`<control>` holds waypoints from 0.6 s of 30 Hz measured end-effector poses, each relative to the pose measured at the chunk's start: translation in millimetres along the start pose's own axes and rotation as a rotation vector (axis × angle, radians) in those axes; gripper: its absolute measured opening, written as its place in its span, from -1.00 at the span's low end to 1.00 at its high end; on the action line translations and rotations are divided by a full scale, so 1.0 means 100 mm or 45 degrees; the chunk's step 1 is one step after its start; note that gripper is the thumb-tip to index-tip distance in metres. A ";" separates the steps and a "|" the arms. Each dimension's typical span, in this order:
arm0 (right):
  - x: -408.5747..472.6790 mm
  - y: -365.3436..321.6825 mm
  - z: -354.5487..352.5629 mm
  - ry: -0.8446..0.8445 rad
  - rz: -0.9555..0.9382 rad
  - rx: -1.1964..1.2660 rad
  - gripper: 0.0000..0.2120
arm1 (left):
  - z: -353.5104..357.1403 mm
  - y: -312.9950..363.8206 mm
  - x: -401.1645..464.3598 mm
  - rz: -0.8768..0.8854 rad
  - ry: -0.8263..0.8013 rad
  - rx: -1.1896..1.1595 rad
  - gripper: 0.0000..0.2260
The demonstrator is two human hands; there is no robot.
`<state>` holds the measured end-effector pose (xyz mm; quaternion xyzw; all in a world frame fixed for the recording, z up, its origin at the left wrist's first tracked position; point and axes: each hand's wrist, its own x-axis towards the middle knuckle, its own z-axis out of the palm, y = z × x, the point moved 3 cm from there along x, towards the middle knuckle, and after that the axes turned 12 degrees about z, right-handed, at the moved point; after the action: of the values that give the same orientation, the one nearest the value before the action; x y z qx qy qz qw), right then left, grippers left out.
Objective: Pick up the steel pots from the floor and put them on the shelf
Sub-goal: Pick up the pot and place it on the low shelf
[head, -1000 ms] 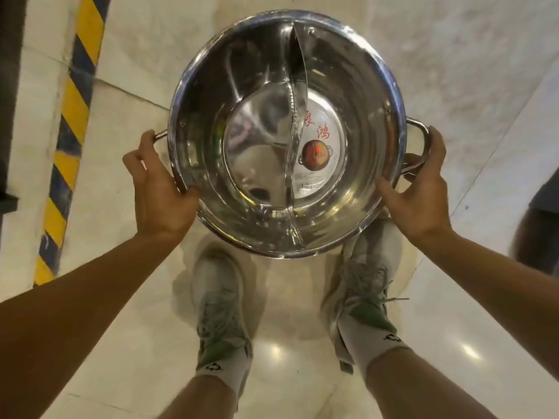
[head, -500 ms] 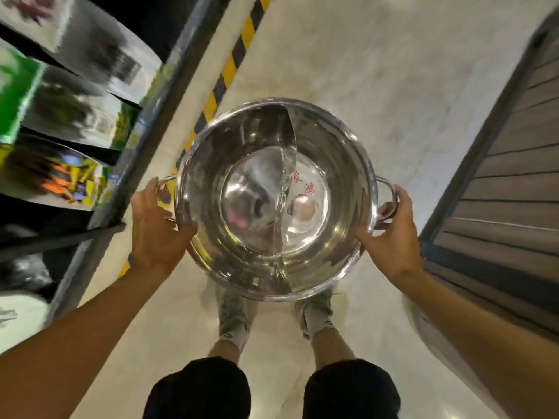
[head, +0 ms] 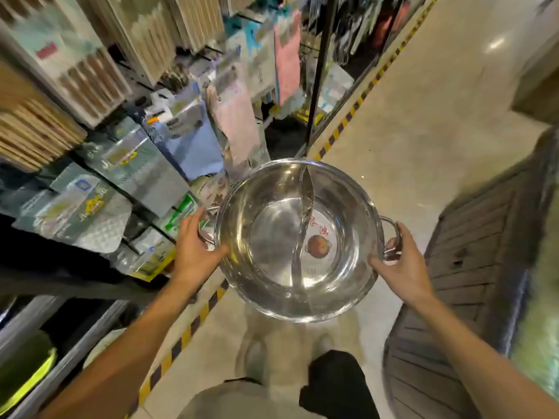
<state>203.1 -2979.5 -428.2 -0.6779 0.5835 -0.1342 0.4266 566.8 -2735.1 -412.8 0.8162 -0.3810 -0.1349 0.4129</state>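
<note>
Blurred shop shelf [head: 127, 164] on my left, goods unreadable, steel pot [head: 299, 240] carried above the floor [head: 423, 122], left hand [head: 193, 249] and right hand [head: 402, 267] gripping its side handles, my feet smeared below

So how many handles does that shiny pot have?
2. One looped steel handle sits under the left hand, the other looped steel handle under the right hand.

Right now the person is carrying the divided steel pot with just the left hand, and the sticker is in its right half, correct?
Not quite: the head view shows both hands carrying the steel pot, left hand and right hand, one at each side handle. The sticker is in its right half.
</note>
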 end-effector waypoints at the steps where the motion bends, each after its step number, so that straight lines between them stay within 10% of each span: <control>1: 0.00 -0.12 -0.10 -0.015 -0.036 0.005 -0.04 | -0.13 0.12 -0.03 0.019 0.036 -0.019 -0.19; 18: -0.12 -1.33 0.51 -0.709 -0.684 -0.168 -0.22 | -1.07 0.70 -2.38 -0.361 0.668 0.353 -0.27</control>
<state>325.0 -2953.1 -357.4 -0.8430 0.2544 -0.0140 0.4738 428.1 -2525.8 -314.4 0.9165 -0.1589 0.0772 0.3589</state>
